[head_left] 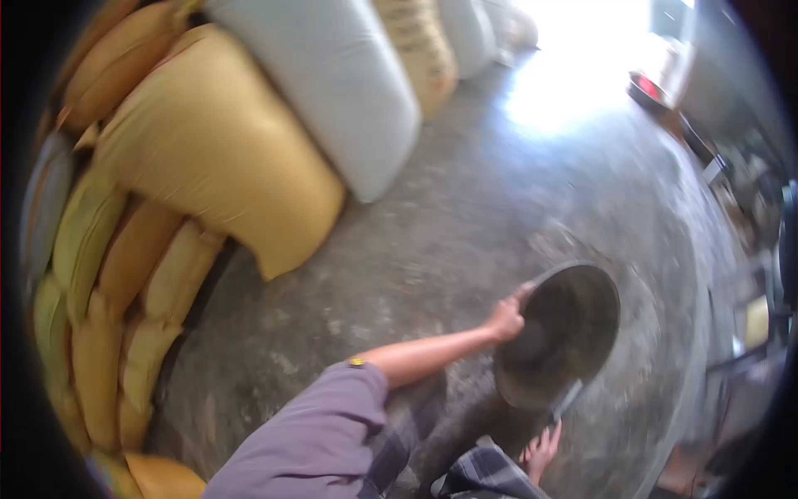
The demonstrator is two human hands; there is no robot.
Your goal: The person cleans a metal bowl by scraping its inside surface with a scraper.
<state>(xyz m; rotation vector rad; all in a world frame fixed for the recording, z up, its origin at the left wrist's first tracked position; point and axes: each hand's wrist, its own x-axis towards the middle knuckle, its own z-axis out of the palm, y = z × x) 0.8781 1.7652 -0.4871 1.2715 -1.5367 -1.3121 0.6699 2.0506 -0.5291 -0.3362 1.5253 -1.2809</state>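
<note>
A large round dark pan [573, 320] is tilted above the concrete floor, right of centre. My left hand [505, 319] is closed on the pan's left rim, the arm reaching in from a purple-grey sleeve. Lower down, my right hand [542, 449] is closed round the end of a thin pale tool [567, 399], whose far end lies near the pan's lower edge. Blur hides whether the tool touches the pan. The pan's inside looks dark, and its contents cannot be made out.
Full yellow [224, 141] and grey sacks [332, 83] stand at the upper left, with stacked sacks [96, 366] along the left edge. Bright light falls on the floor [465, 191] at the top. Blurred clutter [752, 324] lines the right side.
</note>
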